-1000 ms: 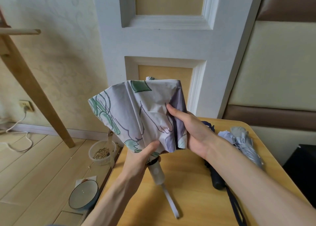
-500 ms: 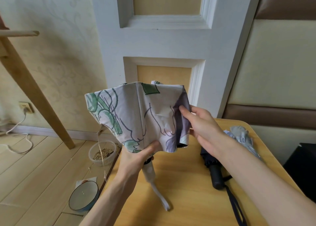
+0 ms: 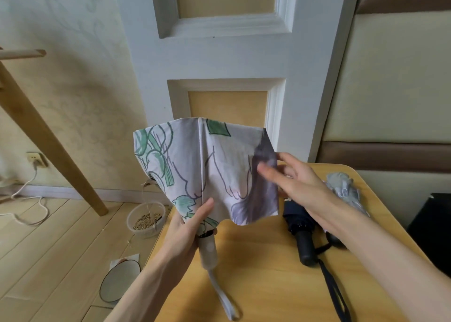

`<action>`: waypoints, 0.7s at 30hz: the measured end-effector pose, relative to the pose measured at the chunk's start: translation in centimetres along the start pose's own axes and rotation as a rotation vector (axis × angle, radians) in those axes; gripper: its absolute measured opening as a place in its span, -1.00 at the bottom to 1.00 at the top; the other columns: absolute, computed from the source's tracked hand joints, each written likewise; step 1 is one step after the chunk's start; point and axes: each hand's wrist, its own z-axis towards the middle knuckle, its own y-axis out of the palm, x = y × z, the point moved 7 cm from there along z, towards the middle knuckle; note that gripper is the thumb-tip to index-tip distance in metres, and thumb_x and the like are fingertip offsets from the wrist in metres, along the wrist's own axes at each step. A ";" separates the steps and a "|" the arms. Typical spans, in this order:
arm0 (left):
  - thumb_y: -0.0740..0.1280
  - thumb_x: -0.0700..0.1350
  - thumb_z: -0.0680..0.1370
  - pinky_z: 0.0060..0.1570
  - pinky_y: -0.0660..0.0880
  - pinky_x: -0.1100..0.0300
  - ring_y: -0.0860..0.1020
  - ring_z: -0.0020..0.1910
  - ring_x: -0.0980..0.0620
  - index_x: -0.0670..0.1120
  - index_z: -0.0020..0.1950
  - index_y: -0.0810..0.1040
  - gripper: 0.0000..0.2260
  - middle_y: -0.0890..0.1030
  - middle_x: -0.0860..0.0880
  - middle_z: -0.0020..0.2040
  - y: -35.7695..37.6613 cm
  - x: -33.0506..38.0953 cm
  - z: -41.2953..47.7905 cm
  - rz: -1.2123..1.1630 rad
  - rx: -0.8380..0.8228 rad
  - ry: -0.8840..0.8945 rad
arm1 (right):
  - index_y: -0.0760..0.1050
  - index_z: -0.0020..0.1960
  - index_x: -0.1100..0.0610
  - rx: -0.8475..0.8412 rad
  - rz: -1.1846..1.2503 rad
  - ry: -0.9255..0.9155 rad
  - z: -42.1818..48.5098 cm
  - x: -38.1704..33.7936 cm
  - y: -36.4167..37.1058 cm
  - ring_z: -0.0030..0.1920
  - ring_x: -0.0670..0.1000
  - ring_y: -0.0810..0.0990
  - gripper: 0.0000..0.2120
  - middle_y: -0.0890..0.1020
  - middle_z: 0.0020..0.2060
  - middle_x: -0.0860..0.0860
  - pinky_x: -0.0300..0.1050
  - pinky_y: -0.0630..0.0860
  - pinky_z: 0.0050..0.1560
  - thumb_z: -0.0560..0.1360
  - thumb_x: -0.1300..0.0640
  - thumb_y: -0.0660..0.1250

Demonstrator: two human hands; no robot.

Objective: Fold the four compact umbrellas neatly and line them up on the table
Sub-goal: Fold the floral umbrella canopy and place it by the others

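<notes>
- Pale wood flooring, a cream papered wall and a white panelled door (image 3: pixel 219 60) lie beyond the yellow wooden bench (image 3: pixel 256 273)
- Left hand (image 3: pixel 188 226) grips the floral umbrella (image 3: pixel 205 168) at the gathered base of its canopy, fingers curled behind and the thumb (image 3: pixel 206 205) pressed on the front of the cloth
- From those fingers the canopy stands upward, spread half open above the bench, white with green leaves and a purple patch
- Just below the left fingers hangs the pale handle (image 3: pixel 207 251); its white wrist strap (image 3: pixel 224 299) trails onto the bench
- Right hand (image 3: pixel 295 182) is released, its fingers (image 3: pixel 268 172) stretched nearly straight and blurred, the tips lying against the purple right edge of the canopy
- Just below the right fingers lies the navy umbrella (image 3: pixel 299 226), folded, flat on the bench, handle toward the person, its black strap (image 3: pixel 334 295) running along the wood
- On the far side of the right wrist from the fingers lies the grey umbrella (image 3: pixel 344 190), loosely bunched, on the bench
- Left of the left fingers, down on the floor: a clear plastic tub (image 3: pixel 146 220) of grain and a dark-rimmed plate (image 3: pixel 119 281)
- Further left a slanted wooden post (image 3: pixel 48 146) crosses the wall near a socket (image 3: pixel 36 159) with a white cable
</notes>
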 end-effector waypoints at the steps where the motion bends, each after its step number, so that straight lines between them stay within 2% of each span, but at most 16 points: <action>1: 0.59 -0.03 0.43 -0.15 0.60 0.02 0.59 -0.23 0.01 -0.13 0.24 0.59 -0.56 0.61 -0.03 -0.19 0.0 -0.1 0.0 0.014 0.014 0.005 | 0.55 0.31 -0.18 0.001 -0.091 0.007 -0.4 0.8 -0.1 0.16 -0.07 0.70 -0.39 0.74 0.10 -0.12 -0.05 0.60 0.20 0.34 -0.29 0.62; 3: 0.56 -0.01 0.42 -0.17 0.61 0.03 0.60 -0.19 0.01 -0.10 0.31 0.59 -0.51 0.65 -0.04 -0.10 0.2 -0.3 -0.1 0.030 0.036 0.010 | 0.55 0.28 -0.10 0.064 -0.187 -0.019 -0.9 2.2 -0.8 0.02 -0.04 0.73 -0.48 0.76 -0.01 -0.07 -0.07 0.63 0.08 0.39 -0.07 0.66; 5: 0.58 0.01 0.40 -0.20 0.61 0.04 0.61 -0.14 -0.03 -0.06 0.32 0.60 -0.49 0.67 -0.06 -0.01 0.1 -0.6 -0.1 0.034 0.066 0.008 | 0.60 0.14 -0.05 0.161 -0.101 -0.021 -1.5 2.8 -1.9 -0.13 -0.11 0.75 -0.70 0.77 -0.18 -0.08 -0.24 0.63 -0.04 0.49 0.18 0.59; 6: 0.58 0.02 0.40 -0.20 0.61 0.04 0.61 -0.12 -0.04 -0.04 0.32 0.60 -0.49 0.68 -0.07 0.02 0.0 -0.7 -0.1 0.041 0.080 0.004 | 0.60 0.07 -0.09 0.183 -0.068 -0.019 -1.7 3.1 -2.3 -0.16 -0.17 0.74 -0.71 0.76 -0.23 -0.14 -0.31 0.62 -0.06 0.51 0.24 0.56; 8: 0.59 0.03 0.39 -0.21 0.61 0.04 0.62 -0.12 -0.05 -0.04 0.31 0.59 -0.48 0.70 -0.05 0.02 0.1 -1.2 0.0 0.055 0.102 -0.011 | 0.58 0.03 -0.13 0.201 -0.025 -0.009 -2.0 3.9 -3.1 -0.14 -0.19 0.74 -0.68 0.76 -0.24 -0.16 -0.34 0.63 -0.05 0.51 0.27 0.54; 12: 0.58 -0.03 0.42 -0.20 0.62 0.04 0.60 -0.21 -0.02 -0.15 0.27 0.59 -0.53 0.68 -0.04 -0.14 0.5 -2.1 -0.1 0.086 0.105 -0.024 | 0.64 0.25 0.07 0.186 -0.009 0.036 -2.6 5.4 -3.2 0.01 -0.11 0.75 -0.67 0.78 -0.04 -0.03 -0.31 0.63 0.03 0.52 0.26 0.53; 14: 0.59 -0.06 0.41 -0.22 0.61 0.07 0.60 -0.23 -0.01 -0.20 0.25 0.58 -0.52 0.66 -0.07 -0.15 0.5 -2.2 0.1 0.114 0.095 -0.006 | 0.62 0.32 0.10 0.192 -0.002 0.029 -3.2 5.5 -3.4 0.08 -0.11 0.74 -0.63 0.76 0.04 0.01 -0.33 0.62 0.06 0.53 0.26 0.52; 18: 0.60 -0.15 0.38 -0.22 0.64 0.09 0.64 -0.22 0.00 -0.17 0.22 0.58 -0.54 0.68 -0.10 -0.09 0.6 -2.4 0.1 0.137 0.087 0.029 | 0.56 0.28 -0.08 0.185 0.035 -0.003 -4.7 5.4 -3.4 0.04 -0.25 0.70 -0.60 0.74 0.01 -0.06 -0.41 0.57 0.02 0.56 0.28 0.49; 21: 0.55 -0.27 0.46 -0.21 0.67 0.06 0.70 -0.19 -0.03 -0.17 0.20 0.59 -0.66 0.72 -0.13 -0.04 0.8 -2.6 0.0 0.099 0.085 0.025 | 0.54 0.19 -0.21 0.109 0.069 -0.037 -5.5 4.7 -2.7 0.07 -0.15 0.73 -0.56 0.76 0.04 -0.02 -0.33 0.60 0.06 0.56 0.30 0.48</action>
